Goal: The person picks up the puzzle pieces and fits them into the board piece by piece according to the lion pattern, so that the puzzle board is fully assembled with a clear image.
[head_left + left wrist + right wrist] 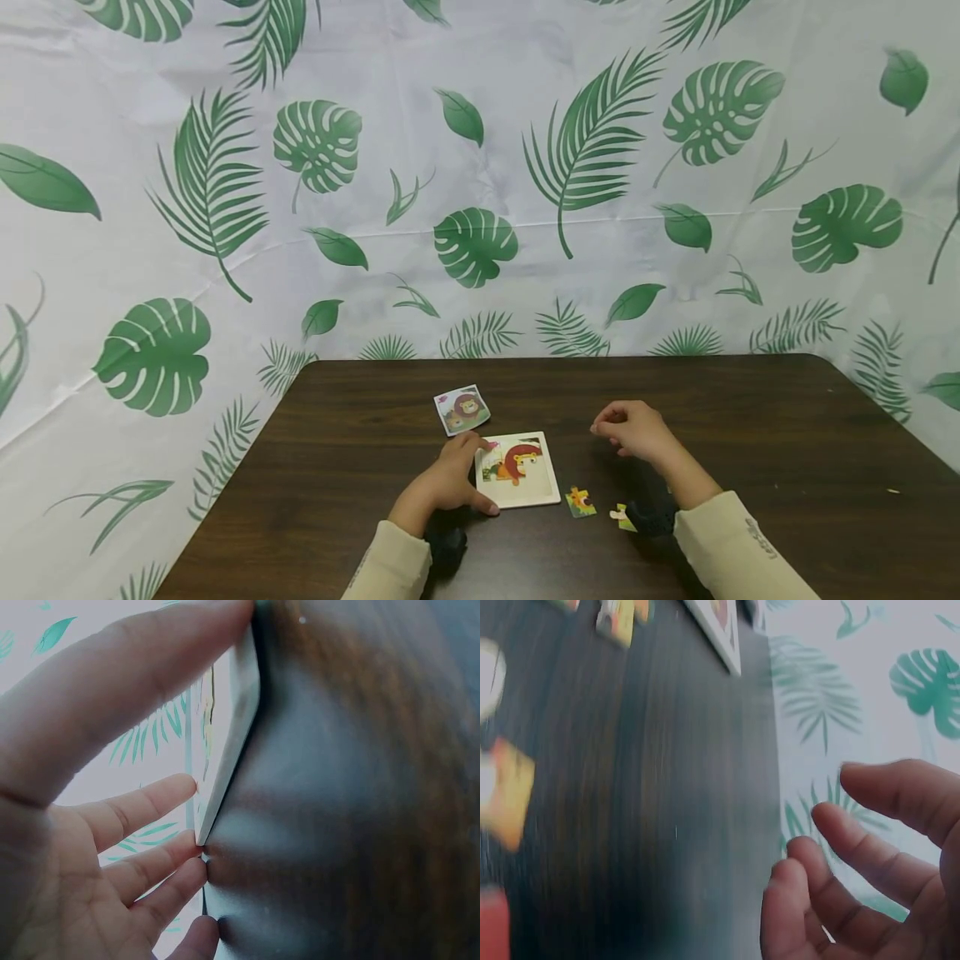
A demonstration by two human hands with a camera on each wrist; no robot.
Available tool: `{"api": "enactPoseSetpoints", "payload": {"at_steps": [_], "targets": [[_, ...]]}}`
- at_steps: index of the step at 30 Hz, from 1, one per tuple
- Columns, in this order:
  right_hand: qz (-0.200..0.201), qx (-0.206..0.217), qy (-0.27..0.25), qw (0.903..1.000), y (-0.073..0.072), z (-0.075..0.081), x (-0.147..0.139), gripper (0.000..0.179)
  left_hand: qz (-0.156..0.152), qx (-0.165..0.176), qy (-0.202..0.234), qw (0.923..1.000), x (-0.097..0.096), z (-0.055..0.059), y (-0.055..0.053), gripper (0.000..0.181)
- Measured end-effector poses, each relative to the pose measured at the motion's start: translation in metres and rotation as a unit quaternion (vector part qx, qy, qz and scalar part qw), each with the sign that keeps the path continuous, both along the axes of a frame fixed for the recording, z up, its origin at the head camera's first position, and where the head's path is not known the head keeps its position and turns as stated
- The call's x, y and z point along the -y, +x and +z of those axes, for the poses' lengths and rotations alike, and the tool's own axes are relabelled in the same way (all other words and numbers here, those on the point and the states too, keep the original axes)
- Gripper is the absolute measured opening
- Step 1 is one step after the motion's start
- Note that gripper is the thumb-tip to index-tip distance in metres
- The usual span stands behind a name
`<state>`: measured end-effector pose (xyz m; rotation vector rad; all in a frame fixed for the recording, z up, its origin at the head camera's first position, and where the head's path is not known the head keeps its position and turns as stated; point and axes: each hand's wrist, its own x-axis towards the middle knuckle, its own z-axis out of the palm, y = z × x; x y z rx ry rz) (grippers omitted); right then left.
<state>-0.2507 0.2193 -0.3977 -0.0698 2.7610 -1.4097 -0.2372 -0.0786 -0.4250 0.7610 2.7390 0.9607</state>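
Note:
A square wooden jigsaw puzzle board point(531, 492) lies on the table, its lion picture partly filled with pieces. My left hand point(447, 477) rests against its left side, the thumb at the near edge and the forefinger by the upper left. In the left wrist view the fingers point(150, 806) spread fairly straight along the pale board edge point(229, 761). To the right of the board, my right hand point(634, 431) hovers over the table with loosely bent fingers and nothing between them. Beneath it, nearer me, lie a jigsaw piece point(581, 502) and another piece point(622, 517), partly hidden by the dark wrist camera.
A small picture card point(462, 409) showing a lion lies behind the board, to its left. More loose pieces, such as a yellow one point(514, 791), show blurred in the right wrist view. The dark wooden table point(750, 433) ends at a leaf-patterned cloth point(480, 167).

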Motion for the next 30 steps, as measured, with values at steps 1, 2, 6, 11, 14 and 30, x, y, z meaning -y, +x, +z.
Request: {"api": "enactPoseSetpoints", "payload": {"at_steps": [1,2,6,11,14,30], "targets": [[0.0,-0.002,0.012,0.9999,0.001,0.001,-0.004,0.017,0.0,0.0,0.0,1.0,0.0,0.0,0.0,0.076],[0.001,-0.005,0.023,0.9997,0.001,0.001,-0.007,0.018,0.0,0.0,-0.001,1.0,0.0,0.001,0.001,0.076],[0.01,-0.014,0.066,0.9977,0.001,0.001,-0.021,0.024,0.003,0.007,-0.002,1.0,-0.001,0.002,0.001,0.076],[0.016,-0.001,0.095,0.9953,-0.005,0.002,-0.036,0.031,0.007,0.013,-0.005,0.9999,-0.001,0.003,0.0,0.077],[0.018,0.009,0.111,0.9937,-0.007,0.002,-0.042,0.034,0.006,0.012,-0.007,0.9999,0.0,0.003,0.0,0.077],[0.049,0.041,0.187,0.9804,-0.013,-0.005,-0.078,0.044,0.007,0.013,-0.004,0.9999,0.002,0.001,-0.001,0.076]]}}
